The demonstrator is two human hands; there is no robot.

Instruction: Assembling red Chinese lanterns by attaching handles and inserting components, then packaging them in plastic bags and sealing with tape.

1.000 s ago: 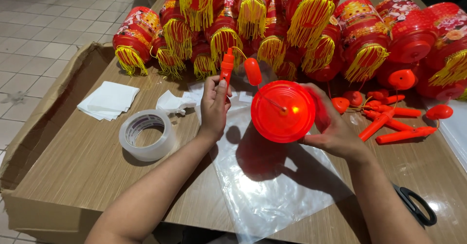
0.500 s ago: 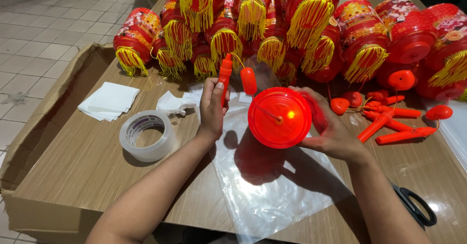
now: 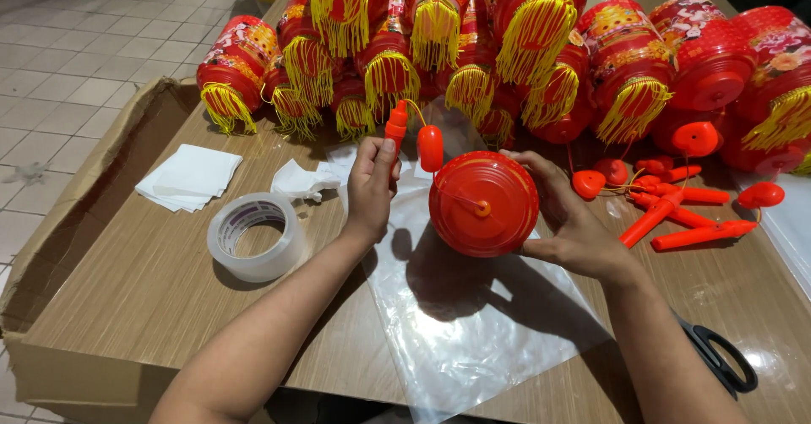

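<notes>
Scissors (image 3: 718,358), black-handled, at lower right edge of frame, on wooden table (image 3: 144,297). Clear plastic sheet (image 3: 456,331) spread flat at lower centre, under both forearms. Tape roll (image 3: 258,236) lying left of centre, apart from left hand (image 3: 372,189). Left hand closed around thin orange-red stick handle (image 3: 394,126), held upright, small red oval piece (image 3: 430,148) hanging just beside. Right hand (image 3: 573,221) spread, cupping round red lantern (image 3: 483,204) at centre of frame, above plastic sheet. Loose orange sticks (image 3: 676,221) at right. White tissues (image 3: 190,176) at left. Further back, across top of frame, pile of red lanterns with yellow tassels (image 3: 524,44).
</notes>
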